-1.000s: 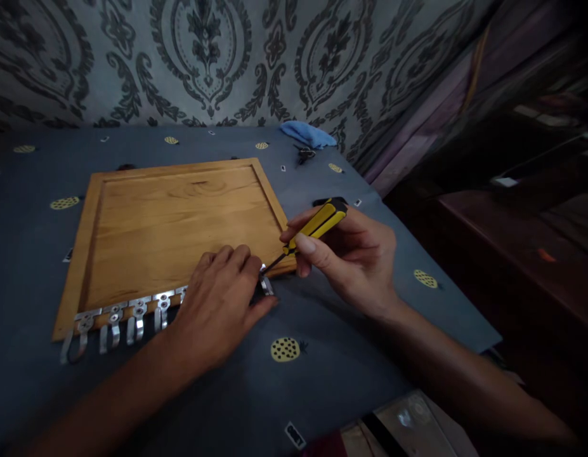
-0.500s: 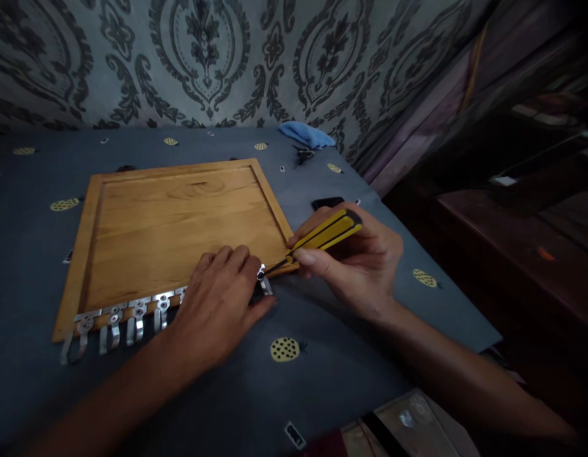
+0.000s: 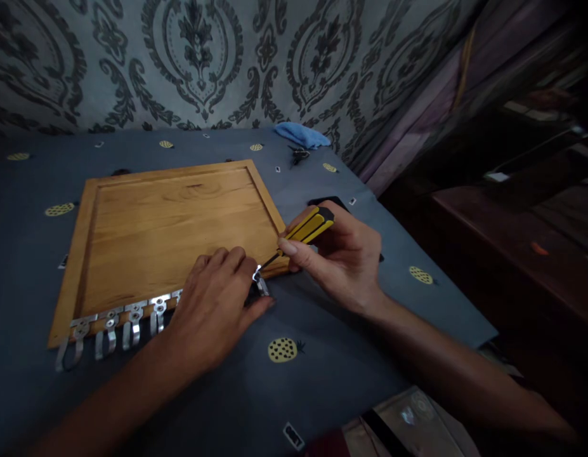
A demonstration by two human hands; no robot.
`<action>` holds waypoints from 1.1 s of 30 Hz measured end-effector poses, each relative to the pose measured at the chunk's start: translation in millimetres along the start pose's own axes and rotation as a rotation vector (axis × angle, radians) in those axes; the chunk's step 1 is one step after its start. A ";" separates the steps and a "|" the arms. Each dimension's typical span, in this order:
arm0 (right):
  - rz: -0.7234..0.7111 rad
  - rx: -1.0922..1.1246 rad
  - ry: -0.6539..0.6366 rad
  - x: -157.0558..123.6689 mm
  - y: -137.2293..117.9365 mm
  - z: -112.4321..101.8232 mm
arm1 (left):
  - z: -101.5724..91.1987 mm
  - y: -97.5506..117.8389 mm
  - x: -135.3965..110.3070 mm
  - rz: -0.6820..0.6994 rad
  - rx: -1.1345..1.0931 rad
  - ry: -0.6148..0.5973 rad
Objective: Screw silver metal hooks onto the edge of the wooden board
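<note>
Wooden panel (image 3: 179, 235) lies at centre-left of table (image 3: 351, 381), prob. stiff & rather light, best held by its raised frame (image 3: 266, 195), w/ smooth, bent metal hooks (image 3: 111, 325) along near edge. L hand (image 3: 215, 298) rests over them, fingers bent, but whether it grips, I cannot tell; R hand (image 3: 344, 254) pinches faceted yellow-black screwdriver (image 3: 311, 225), tip at rightmost hook (image 3: 262, 287).

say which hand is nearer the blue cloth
Right. The right hand is in front of the blue cloth; the left hand is farther off, at the near edge of the wooden panel.
</note>
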State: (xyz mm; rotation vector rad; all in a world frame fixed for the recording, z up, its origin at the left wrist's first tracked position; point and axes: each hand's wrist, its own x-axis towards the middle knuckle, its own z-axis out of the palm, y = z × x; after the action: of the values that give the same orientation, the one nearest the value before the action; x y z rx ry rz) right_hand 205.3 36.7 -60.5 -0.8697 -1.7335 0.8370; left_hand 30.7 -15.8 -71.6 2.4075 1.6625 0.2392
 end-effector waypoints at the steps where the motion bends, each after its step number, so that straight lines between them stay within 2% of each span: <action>1: -0.002 0.000 0.008 -0.2 -0.1 0.1 | 0.0 0.0 -0.1 0.002 0.000 0.002; 10: -0.017 0.005 -0.018 0.7 0.7 0.8 | -1.3 0.8 -0.7 -0.005 -0.012 -0.007; 15: -0.081 -0.035 -0.027 1.4 1.4 -0.3 | -17.7 -5.0 -3.3 -0.004 -0.059 -0.041; 18: -0.109 -0.089 -0.039 1.4 2.0 -0.9 | -25.2 -10.0 -11.4 0.074 -0.020 -0.023; 23: -0.174 -0.137 -0.055 1.8 2.4 -1.8 | -18.5 -13.3 -27.8 0.250 0.134 0.105; 26: -0.194 -0.157 -0.058 2.0 2.1 -2.2 | -13.9 -11.9 -30.3 0.285 0.148 0.156; 33: -0.169 -0.127 -0.064 2.9 3.2 -2.0 | -7.4 -8.2 -26.2 0.321 0.186 0.171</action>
State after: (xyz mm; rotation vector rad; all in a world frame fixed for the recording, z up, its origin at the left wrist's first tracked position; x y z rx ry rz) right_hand 207.0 41.1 -61.4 -0.7740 -1.9034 0.6546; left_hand 12.2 -36.9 -67.0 2.8645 1.4074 0.3628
